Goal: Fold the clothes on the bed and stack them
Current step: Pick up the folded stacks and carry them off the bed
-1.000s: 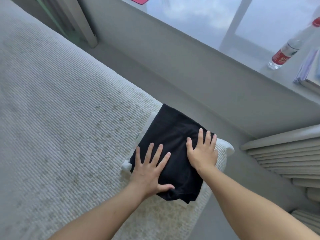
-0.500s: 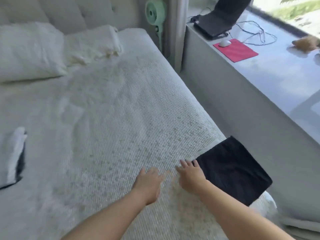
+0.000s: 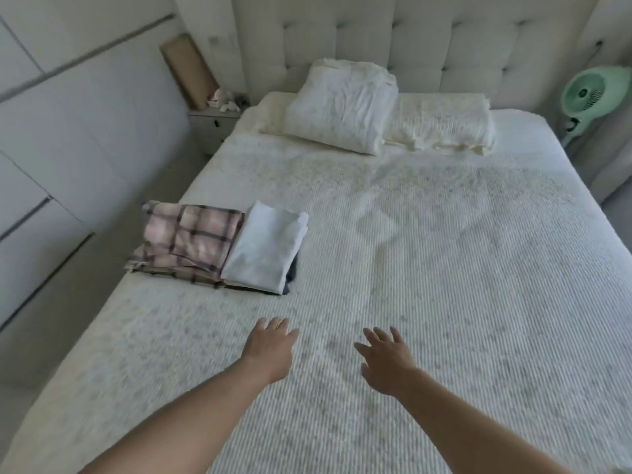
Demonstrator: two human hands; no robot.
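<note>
Two folded garments lie at the bed's left edge: a pink plaid cloth and, beside it on the right, a white folded garment lying on a dark piece that shows only at its lower right. My left hand and my right hand reach forward over the white ribbed bedspread, fingers spread and holding nothing. Both hands are nearer to me than the folded garments, the left one closer to them. The black folded garment seen earlier is out of view.
A white pillow leans on a cream folded blanket at the tufted headboard. A nightstand stands at the far left, white cabinets along the left wall, a green fan at the right.
My hands lifted off the black folded garment at the bed's right edge and swung left. The view turned with them to the headboard and the folded garments on the left.
</note>
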